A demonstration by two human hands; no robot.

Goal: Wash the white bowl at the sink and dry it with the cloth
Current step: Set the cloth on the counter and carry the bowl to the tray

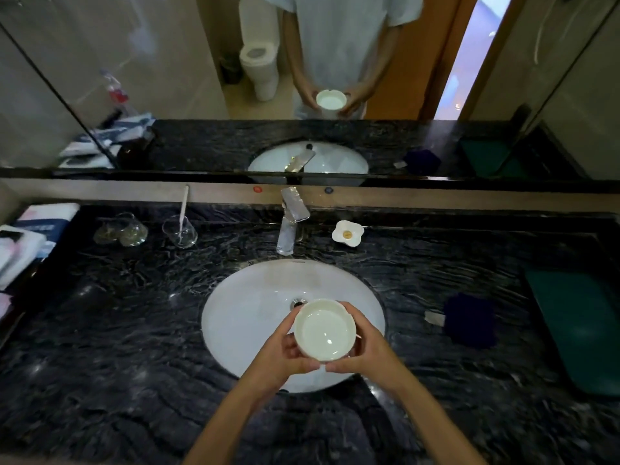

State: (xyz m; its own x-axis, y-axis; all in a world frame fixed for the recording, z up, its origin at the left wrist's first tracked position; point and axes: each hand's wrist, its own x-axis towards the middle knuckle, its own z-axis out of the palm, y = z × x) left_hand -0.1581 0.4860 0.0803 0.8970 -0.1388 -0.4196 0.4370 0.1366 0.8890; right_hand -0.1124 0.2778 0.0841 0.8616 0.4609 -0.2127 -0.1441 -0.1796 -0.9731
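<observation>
Head view: white bowl, upright, mouth up, held over the near half of the white sink, left hand and right hand each with fingers closed around its sides and thumbs meeting at its near rim. Dark marbled surface carries a chrome tap behind the sink, a dark blue cloth right of it, a glass tumbler at back left.
</observation>
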